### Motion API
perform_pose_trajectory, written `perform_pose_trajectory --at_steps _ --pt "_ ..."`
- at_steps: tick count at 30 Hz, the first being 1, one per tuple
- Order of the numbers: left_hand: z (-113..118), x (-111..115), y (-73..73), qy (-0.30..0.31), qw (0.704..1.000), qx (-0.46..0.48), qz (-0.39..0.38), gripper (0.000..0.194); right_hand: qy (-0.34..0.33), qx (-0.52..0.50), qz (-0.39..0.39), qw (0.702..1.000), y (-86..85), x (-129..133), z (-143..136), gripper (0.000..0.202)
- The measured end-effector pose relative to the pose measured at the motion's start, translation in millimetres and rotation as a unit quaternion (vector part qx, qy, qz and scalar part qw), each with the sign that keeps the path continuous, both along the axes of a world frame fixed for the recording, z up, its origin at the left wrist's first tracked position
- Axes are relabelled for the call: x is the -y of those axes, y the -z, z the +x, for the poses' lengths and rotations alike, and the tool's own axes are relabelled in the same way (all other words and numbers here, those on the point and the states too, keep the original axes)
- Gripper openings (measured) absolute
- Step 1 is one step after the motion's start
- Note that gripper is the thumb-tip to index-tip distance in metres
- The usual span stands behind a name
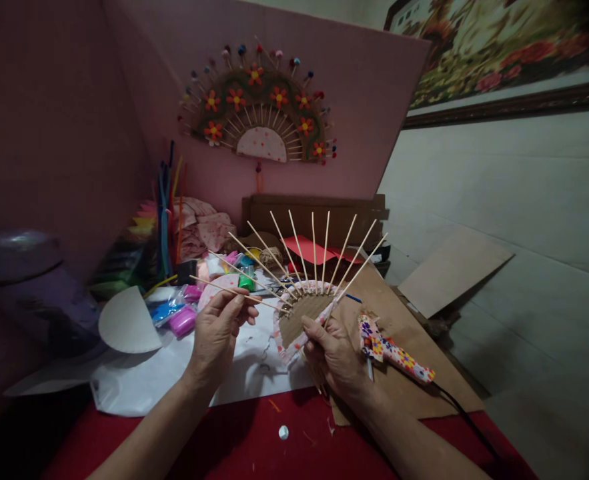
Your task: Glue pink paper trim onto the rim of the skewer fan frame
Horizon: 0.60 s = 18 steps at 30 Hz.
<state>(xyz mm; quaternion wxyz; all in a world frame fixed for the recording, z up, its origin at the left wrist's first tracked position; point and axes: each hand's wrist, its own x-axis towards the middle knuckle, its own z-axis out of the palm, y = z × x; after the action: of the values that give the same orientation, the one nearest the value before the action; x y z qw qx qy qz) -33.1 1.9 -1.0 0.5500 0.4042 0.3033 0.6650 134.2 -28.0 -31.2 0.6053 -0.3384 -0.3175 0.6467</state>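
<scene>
My right hand (pixel 337 353) grips the lower right edge of a half-round cardboard fan base (pixel 299 323) with a pink dotted fabric rim, thumb on its face. Several thin wooden sticks (pixel 327 250) radiate upward from its curved edge. At the fan's left side, my left hand (pixel 217 333) pinches a wooden stick (pixel 267 304) between thumb and fingers. This stick's inner end lies against the cardboard; whether it is fixed there I cannot tell. More sticks (pixel 318 377) show below my right hand, partly hidden.
A flower-patterned glue gun (pixel 397 357) with a cord lies right on a cardboard sheet (pixel 439 380). White half-round card (pixel 128 321), bright packets (pixel 181 320) and a dotted half-round piece (pixel 219 288) lie left. A finished-looking fan (pixel 261 143) hangs behind on a pink board (pixel 359 120).
</scene>
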Motion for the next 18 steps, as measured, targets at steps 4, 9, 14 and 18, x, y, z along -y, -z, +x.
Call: perform_pose_trajectory --at_steps 4,9,14,18 --pt "0.6 -0.2 -0.9 -0.001 1.0 0.003 -0.002 0.01 0.002 0.0 -0.005 1.0 -0.4 0.2 -0.3 0.029" --pt "-0.2 -0.1 -0.2 0.0 1.0 0.0 0.001 0.009 0.002 -0.005 -0.005 1.0 -0.7 0.5 -0.6 0.029" --pt "-0.1 -1.3 1.4 0.002 1.0 -0.003 0.005 0.009 0.006 -0.001 -0.004 1.0 -1.5 0.7 -0.9 0.029" --pt "0.7 -1.5 0.6 0.003 1.0 -0.002 0.005 0.009 0.005 0.001 -0.001 1.0 -0.7 0.3 -0.6 0.03"
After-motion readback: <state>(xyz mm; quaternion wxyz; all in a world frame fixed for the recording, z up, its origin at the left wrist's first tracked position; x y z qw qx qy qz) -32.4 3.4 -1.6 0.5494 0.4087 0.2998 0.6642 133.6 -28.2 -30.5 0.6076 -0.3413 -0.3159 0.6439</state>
